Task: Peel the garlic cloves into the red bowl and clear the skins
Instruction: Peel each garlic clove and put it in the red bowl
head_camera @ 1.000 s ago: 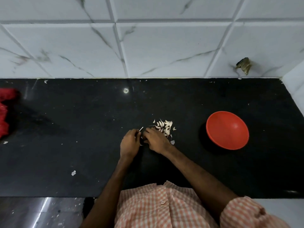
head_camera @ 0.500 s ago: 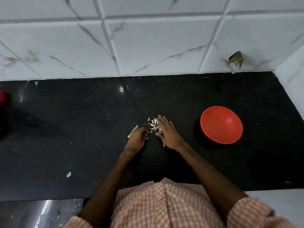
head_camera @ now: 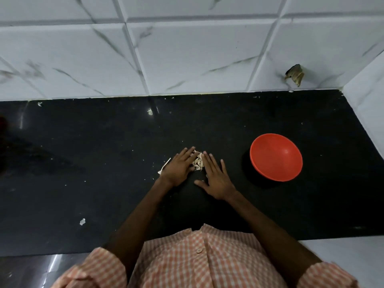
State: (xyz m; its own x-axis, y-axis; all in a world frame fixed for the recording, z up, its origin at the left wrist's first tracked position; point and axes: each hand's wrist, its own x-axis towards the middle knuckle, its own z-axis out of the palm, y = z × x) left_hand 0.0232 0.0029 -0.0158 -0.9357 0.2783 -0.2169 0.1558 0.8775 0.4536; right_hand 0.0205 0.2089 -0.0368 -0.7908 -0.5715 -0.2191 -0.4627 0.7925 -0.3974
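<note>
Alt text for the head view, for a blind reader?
The left hand and right hand lie flat either side of a pile of garlic on the black counter. The red bowl stands apart to the right.

Two hands lie flat: left hand (head_camera: pixel 179 169) and right hand (head_camera: pixel 216 179). Between them is one pile of garlic skins (head_camera: pixel 198 162), its pieces too jumbled to count. One skin strip (head_camera: pixel 165 166) lies just beside the left hand, and one red bowl (head_camera: pixel 276 156) sits beyond the right hand.

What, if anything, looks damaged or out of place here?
A ragged brownish break mars the wall tile near the right corner. Pale flakes lie scattered on the black counter, away from the garlic pile.
</note>
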